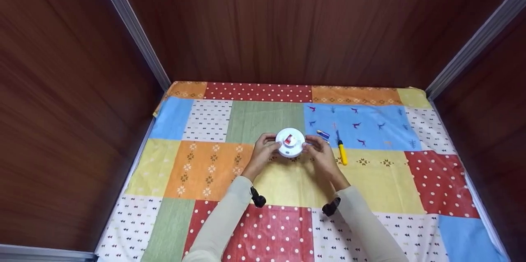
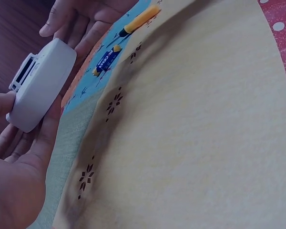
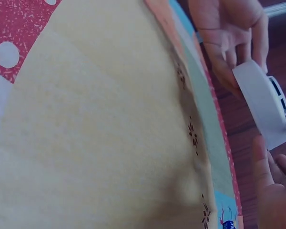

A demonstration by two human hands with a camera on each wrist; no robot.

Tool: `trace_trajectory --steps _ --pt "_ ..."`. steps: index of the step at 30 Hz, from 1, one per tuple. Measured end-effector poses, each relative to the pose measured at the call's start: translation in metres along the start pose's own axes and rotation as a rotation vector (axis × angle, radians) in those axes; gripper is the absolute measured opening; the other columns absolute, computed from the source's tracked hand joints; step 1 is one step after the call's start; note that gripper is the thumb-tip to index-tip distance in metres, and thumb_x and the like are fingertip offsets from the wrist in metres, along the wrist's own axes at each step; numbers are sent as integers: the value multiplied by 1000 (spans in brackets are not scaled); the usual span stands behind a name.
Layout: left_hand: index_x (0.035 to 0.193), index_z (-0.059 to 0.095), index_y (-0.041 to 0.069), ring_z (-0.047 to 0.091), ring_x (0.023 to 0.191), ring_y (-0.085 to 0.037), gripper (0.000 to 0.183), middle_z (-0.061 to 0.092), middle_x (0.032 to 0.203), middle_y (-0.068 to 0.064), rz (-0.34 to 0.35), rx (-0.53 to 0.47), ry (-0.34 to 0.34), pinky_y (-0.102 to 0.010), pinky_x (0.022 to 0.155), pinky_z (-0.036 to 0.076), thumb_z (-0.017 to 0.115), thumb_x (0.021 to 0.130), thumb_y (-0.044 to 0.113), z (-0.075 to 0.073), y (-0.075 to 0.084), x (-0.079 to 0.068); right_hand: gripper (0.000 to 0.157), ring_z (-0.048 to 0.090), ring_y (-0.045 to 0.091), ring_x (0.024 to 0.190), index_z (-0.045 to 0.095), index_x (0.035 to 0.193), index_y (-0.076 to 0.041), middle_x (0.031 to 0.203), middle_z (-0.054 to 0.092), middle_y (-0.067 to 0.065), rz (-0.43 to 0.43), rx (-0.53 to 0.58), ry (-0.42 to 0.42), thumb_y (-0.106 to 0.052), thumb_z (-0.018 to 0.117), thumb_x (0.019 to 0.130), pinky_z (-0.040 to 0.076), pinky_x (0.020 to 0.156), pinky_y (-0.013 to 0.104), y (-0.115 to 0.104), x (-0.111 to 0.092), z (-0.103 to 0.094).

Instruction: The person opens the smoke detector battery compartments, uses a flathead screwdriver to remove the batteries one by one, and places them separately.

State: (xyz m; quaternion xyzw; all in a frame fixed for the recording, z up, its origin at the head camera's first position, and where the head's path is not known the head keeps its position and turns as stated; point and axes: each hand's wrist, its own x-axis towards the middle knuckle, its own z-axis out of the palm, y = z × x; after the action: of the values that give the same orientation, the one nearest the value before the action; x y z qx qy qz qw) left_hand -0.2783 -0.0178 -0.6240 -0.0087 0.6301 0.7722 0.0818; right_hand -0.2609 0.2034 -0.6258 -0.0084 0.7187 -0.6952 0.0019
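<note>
A white round smoke detector [image 1: 283,151] with a raised centre and a red-and-white label is held up between both hands. My left hand [image 1: 263,153] grips its left edge, thumb on top and fingers beneath. At the opposite edge, my right hand [image 1: 322,156] holds it between thumb and fingers. Side slots show on the raised part of the smoke detector [image 2: 45,81] in the left wrist view. Just beyond the right hand lies a blue-and-yellow battery [image 1: 323,134]; a second one is partly hidden by that hand's fingers.
A screwdriver [image 1: 342,154] with a yellow handle lies right of the right hand, its tip pointing away. The patchwork cloth [image 1: 263,118] covers the table. Brown wood-grain panels [image 1: 263,23] enclose the back and both sides.
</note>
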Motion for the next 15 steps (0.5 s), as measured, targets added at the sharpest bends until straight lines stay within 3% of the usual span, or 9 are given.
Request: trace_trajectory --steps 9,15 --pt "119 62 0 66 98 -16 27 64 122 -14 4 95 30 -45 93 61 74 97 10 5 -1 -2 39 68 16 100 63 139 -3 135 65 18 66 -99 10 -16 72 103 64 85 41 5 -1 0" --pt "120 61 1 68 90 -15 25 66 121 -17 37 206 26 -44 83 64 72 101 12 7 -3 0 40 68 17 99 64 138 -3 129 66 19 86 -94 23 -19 72 103 64 88 43 6 1 1"
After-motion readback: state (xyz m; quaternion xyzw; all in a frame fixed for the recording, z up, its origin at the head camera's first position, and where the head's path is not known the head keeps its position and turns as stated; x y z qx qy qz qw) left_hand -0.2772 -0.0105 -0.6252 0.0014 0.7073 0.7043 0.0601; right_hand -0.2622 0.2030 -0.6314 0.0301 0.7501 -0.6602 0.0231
